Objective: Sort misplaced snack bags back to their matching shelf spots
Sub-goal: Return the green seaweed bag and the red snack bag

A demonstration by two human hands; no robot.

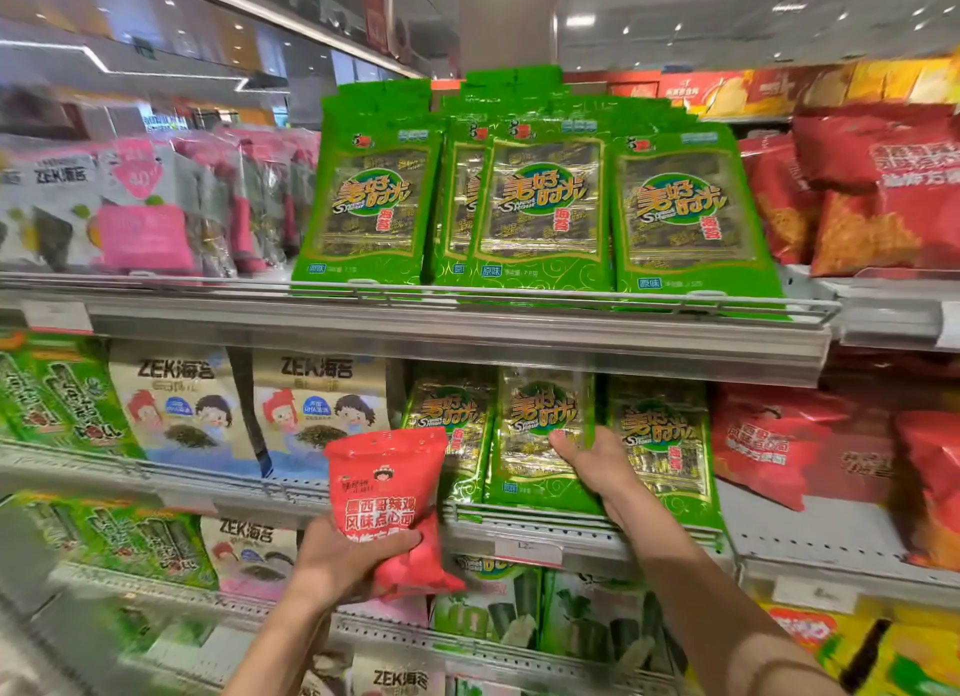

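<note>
Holding a red bag (387, 493) in our left hand (345, 552), fingers curled round its lower part, we pinch a green seaweed pack (535, 435) on the middle shelf (571, 526) with our right hand (592, 461). We judge the red bag is the misplaced one; its matches (779, 435) sit at 3 o'clock, so next it must travel right. Cream bags (182, 409) at 9 o'clock read "ZEK".
</note>
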